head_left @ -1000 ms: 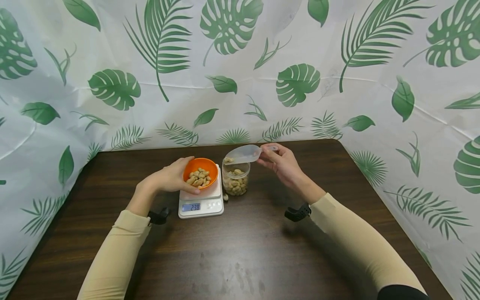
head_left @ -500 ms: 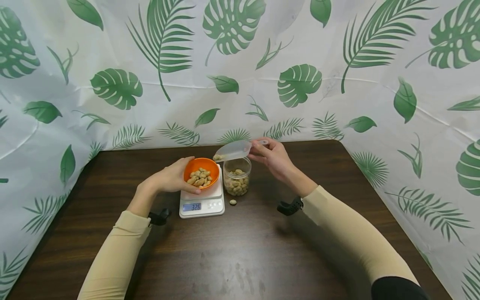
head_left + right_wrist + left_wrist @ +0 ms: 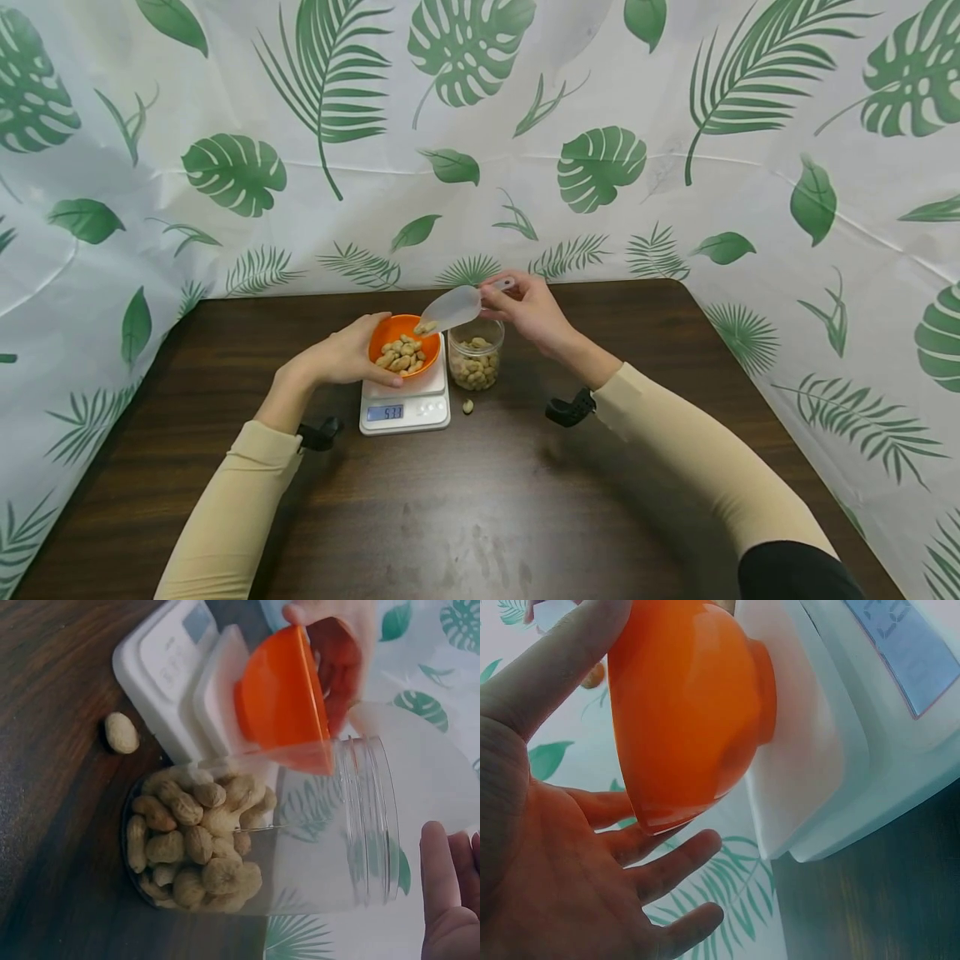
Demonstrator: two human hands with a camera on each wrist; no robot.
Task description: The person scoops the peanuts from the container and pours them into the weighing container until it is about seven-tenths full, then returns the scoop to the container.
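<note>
My left hand point(image 3: 333, 357) steadies the orange bowl point(image 3: 690, 712) by its rim, with thumb and fingers spread around it. The bowl sits on a white kitchen scale point(image 3: 426, 414) and holds several unshelled peanuts point(image 3: 401, 360). My right hand point(image 3: 528, 310) pinches the handle of a translucent plastic scoop point(image 3: 457, 307). The scoop tilts down to the left, its tip over the bowl's right rim, with peanuts near the tip. Below the scoop stands a clear open jar point(image 3: 307, 862), its lower part filled with peanuts point(image 3: 199, 844).
One loose peanut point(image 3: 468, 407) lies on the dark wooden table point(image 3: 480, 500) in front of the jar. Jar and scale stand close side by side. Behind the table hangs a white sheet point(image 3: 510, 117) with green leaf prints.
My right hand has carried the scoop left from over the jar to the bowl and tipped it down. The scale reading has risen. My left hand stays at the bowl.
</note>
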